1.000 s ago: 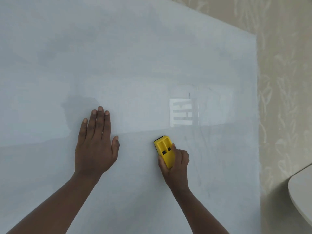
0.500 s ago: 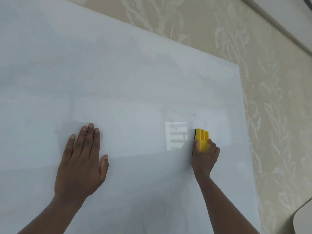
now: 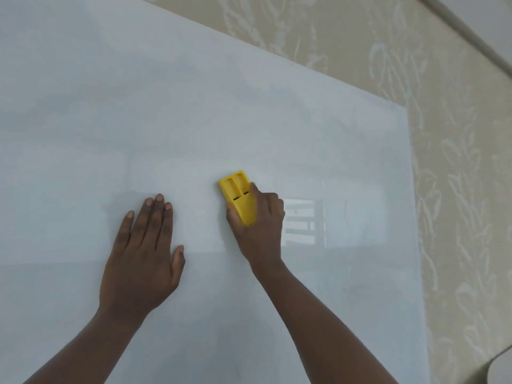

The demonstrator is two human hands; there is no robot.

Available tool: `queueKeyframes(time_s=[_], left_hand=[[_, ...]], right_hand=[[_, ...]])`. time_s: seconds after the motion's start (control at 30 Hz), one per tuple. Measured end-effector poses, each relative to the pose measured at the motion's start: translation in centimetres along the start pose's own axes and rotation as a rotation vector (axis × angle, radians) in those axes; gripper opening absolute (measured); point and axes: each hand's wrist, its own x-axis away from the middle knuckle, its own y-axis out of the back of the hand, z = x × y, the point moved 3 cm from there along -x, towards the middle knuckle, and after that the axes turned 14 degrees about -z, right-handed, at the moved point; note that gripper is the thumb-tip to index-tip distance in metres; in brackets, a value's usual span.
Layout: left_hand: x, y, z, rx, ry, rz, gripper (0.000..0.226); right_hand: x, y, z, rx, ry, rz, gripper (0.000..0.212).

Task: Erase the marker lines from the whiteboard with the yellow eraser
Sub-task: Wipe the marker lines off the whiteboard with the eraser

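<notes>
A large whiteboard fills most of the view, mounted on a patterned wall. My right hand grips the yellow eraser and presses it flat against the board near the middle. My left hand lies flat on the board to the left of the eraser, fingers spread a little, holding nothing. Faint thin dark marker strokes remain just right of my right hand, beside a bright window reflection. The board's surface looks smudged and greyish in patches.
Beige wallpaper with a pale leaf pattern runs along the board's right edge and top. A rounded white edge of a table or fixture shows at the bottom right corner. A ceiling moulding crosses the top right.
My right hand has swept the eraser from the board's right side leftward toward the middle. My left hand stays flat on the board. The view has shifted slightly.
</notes>
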Motion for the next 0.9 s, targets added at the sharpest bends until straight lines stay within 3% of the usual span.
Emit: queueKeyframes(time_s=[0.1,0.2,0.53,0.63,0.73,0.9], left_hand=[[0.1,0.1,-0.2,0.004,0.024,0.012,0.069],[0.0,0.1,-0.2,0.013,0.019,0.019,0.069],[-4.1,-1.7,-6.6,0.115,-0.009,0.023,0.073],[-3.9,-2.8,-7.1,0.089,-0.011,0.031,0.073],[-3.7,-3.0,-7.3,0.069,-0.031,0.007,0.073],[-3.4,-3.0,-7.4,0.083,-0.022,0.026,0.071]], right_hand=[[1.3,0.6,0.2,0.006,0.143,0.055,0.057],[0.0,0.8,-1.1,0.053,0.15,0.057,0.058],[-6.7,3.2,-11.1,0.247,-0.139,-0.048,0.057],[-7.8,4.7,-15.5,0.296,-0.33,-0.083,0.053],[-7.1,7.0,-19.4,0.385,-0.536,-0.135,0.054],[-1.8,10.9,-22.9,0.455,-0.665,-0.159,0.058]])
